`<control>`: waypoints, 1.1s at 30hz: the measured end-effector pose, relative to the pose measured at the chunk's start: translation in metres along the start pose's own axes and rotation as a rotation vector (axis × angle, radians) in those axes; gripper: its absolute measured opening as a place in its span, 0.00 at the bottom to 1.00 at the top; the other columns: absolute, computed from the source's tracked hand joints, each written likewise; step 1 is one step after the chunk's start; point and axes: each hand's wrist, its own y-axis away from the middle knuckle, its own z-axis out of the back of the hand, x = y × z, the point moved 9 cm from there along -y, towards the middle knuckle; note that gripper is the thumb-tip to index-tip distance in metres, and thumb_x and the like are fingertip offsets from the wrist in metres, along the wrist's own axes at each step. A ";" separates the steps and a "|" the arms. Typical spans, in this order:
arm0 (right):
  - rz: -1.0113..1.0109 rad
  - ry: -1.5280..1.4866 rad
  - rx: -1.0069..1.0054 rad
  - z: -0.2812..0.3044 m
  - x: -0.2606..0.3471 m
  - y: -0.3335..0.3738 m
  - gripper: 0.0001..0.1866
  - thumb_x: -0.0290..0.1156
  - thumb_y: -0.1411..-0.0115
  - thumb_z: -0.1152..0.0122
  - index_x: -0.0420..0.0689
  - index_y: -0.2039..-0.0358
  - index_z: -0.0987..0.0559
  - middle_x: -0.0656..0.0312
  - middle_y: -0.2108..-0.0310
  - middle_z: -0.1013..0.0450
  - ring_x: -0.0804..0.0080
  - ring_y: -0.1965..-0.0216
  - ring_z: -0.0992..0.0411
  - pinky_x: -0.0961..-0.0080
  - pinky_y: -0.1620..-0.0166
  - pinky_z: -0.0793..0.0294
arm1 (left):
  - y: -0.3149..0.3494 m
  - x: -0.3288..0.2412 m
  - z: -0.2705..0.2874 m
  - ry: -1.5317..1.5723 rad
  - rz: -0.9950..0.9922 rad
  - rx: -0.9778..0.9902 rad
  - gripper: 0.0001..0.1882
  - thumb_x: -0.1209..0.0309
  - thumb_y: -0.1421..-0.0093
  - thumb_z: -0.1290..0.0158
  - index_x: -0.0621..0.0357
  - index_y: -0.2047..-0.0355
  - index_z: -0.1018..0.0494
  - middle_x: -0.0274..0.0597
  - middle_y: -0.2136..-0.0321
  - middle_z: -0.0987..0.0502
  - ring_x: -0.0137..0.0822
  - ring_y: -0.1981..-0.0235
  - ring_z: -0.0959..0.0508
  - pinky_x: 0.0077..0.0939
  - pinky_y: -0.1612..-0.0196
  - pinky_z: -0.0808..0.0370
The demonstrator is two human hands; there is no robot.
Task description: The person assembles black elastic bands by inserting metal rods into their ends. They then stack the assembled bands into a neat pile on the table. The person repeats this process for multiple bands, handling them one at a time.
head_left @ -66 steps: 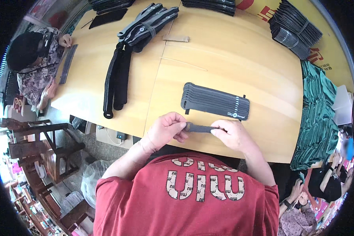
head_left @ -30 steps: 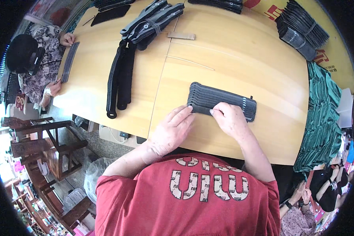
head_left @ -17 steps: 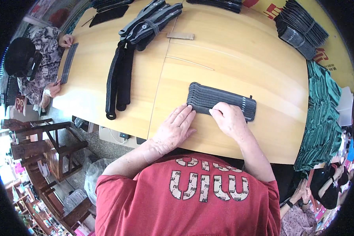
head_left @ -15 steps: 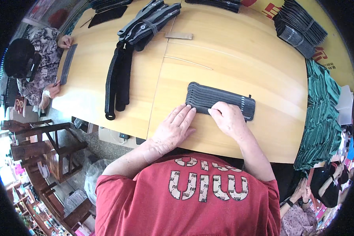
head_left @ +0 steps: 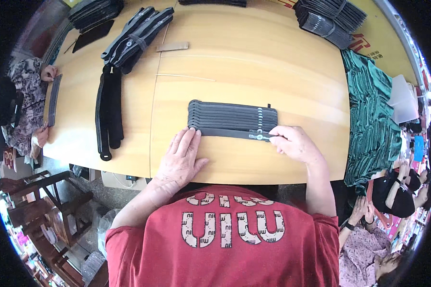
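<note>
On the table in front of me lies a fanned row of dark grey fabric strips [head_left: 232,113], overlapping lengthwise, with pale marks near their right ends. The nearest dark grey strip [head_left: 225,131] shows a pale printed figure close to its right end. My left hand [head_left: 179,160] rests with its fingers stretched out and thumb apart, the fingertips touching that strip's left end. At the other end my right hand [head_left: 296,143] is closed, thumb and forefinger pinching the strip's right end. The other fingers of that hand are curled under.
A tied bundle of grey strips [head_left: 136,38] and two black strips [head_left: 109,112] lie to the left. Thin stick [head_left: 187,76] and brown piece [head_left: 172,46] lie beyond. Green fabric pile [head_left: 371,119] lines the right edge. Across the left side, a co-worker's hands [head_left: 40,136] hold a strip.
The whole view has shifted, so the table sits further left in the picture. My right hand has slid rightward to the nearest strip's end, uncovering its printed figure. My left hand stays at the left end.
</note>
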 end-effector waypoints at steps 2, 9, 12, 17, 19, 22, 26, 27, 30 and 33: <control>-0.054 -0.109 -0.043 0.003 -0.014 0.006 0.10 0.32 0.49 0.49 0.38 0.73 0.26 0.59 0.82 0.30 0.73 0.81 0.30 0.78 0.76 0.31 | -0.001 -0.003 0.001 0.002 -0.013 -0.017 0.33 0.60 0.54 0.47 0.69 0.51 0.41 0.51 0.52 0.42 0.48 0.48 0.42 0.36 0.45 0.43; -0.128 -0.168 -0.220 0.007 -0.031 0.007 0.10 0.32 0.49 0.48 0.38 0.78 0.27 0.60 0.86 0.31 0.75 0.84 0.31 0.78 0.79 0.32 | -0.002 -0.002 -0.001 -0.005 0.000 0.019 0.34 0.62 0.54 0.46 0.70 0.50 0.43 0.52 0.51 0.43 0.49 0.47 0.44 0.37 0.45 0.44; -0.076 -0.063 -0.273 0.008 -0.033 0.003 0.09 0.32 0.50 0.48 0.38 0.78 0.27 0.55 0.85 0.30 0.68 0.82 0.30 0.75 0.76 0.31 | -0.002 -0.002 -0.002 -0.016 0.003 0.039 0.34 0.64 0.54 0.46 0.70 0.49 0.44 0.52 0.50 0.44 0.49 0.47 0.44 0.37 0.44 0.44; -0.042 0.006 -0.315 0.011 -0.030 0.003 0.09 0.32 0.51 0.47 0.39 0.78 0.27 0.50 0.82 0.30 0.58 0.78 0.29 0.70 0.73 0.31 | -0.003 -0.003 -0.002 -0.007 -0.007 0.033 0.34 0.63 0.53 0.47 0.70 0.50 0.44 0.53 0.50 0.44 0.49 0.46 0.44 0.36 0.45 0.44; -0.030 0.018 -0.315 0.012 -0.027 0.003 0.09 0.32 0.51 0.47 0.38 0.79 0.27 0.50 0.82 0.30 0.57 0.78 0.29 0.69 0.73 0.31 | -0.003 -0.003 -0.001 -0.013 -0.005 0.036 0.34 0.63 0.53 0.47 0.69 0.50 0.44 0.53 0.50 0.44 0.49 0.47 0.44 0.36 0.45 0.44; -0.039 0.011 -0.317 0.012 -0.029 0.004 0.09 0.32 0.51 0.47 0.38 0.79 0.28 0.49 0.82 0.30 0.57 0.77 0.29 0.69 0.73 0.31 | -0.003 -0.003 0.000 -0.023 -0.003 0.045 0.34 0.64 0.54 0.46 0.69 0.50 0.44 0.52 0.50 0.44 0.49 0.47 0.44 0.36 0.45 0.44; 0.024 0.044 -0.318 0.010 -0.026 0.004 0.09 0.30 0.48 0.47 0.38 0.79 0.30 0.63 0.87 0.34 0.79 0.87 0.35 0.81 0.83 0.35 | -0.003 -0.002 -0.001 -0.022 -0.003 0.034 0.34 0.64 0.55 0.46 0.69 0.50 0.43 0.52 0.50 0.43 0.50 0.47 0.43 0.37 0.45 0.44; 0.022 0.047 -0.319 0.010 -0.026 0.003 0.09 0.30 0.48 0.47 0.38 0.79 0.30 0.63 0.87 0.34 0.79 0.88 0.35 0.81 0.83 0.35 | -0.003 -0.002 -0.001 -0.019 -0.006 0.032 0.34 0.64 0.55 0.46 0.69 0.50 0.43 0.52 0.50 0.43 0.50 0.47 0.43 0.37 0.45 0.44; 0.037 0.077 -0.336 0.010 -0.026 0.003 0.09 0.30 0.48 0.47 0.38 0.80 0.30 0.62 0.87 0.34 0.80 0.88 0.35 0.81 0.84 0.36 | -0.002 -0.002 -0.002 -0.017 -0.009 0.028 0.34 0.64 0.55 0.46 0.69 0.50 0.43 0.53 0.51 0.43 0.50 0.47 0.43 0.37 0.45 0.44; 0.062 0.102 -0.363 0.009 -0.027 0.003 0.09 0.30 0.49 0.46 0.38 0.81 0.31 0.61 0.87 0.34 0.78 0.87 0.35 0.80 0.83 0.36 | -0.002 -0.001 -0.002 -0.018 -0.010 0.028 0.34 0.64 0.55 0.46 0.69 0.50 0.43 0.53 0.51 0.43 0.50 0.47 0.43 0.37 0.45 0.44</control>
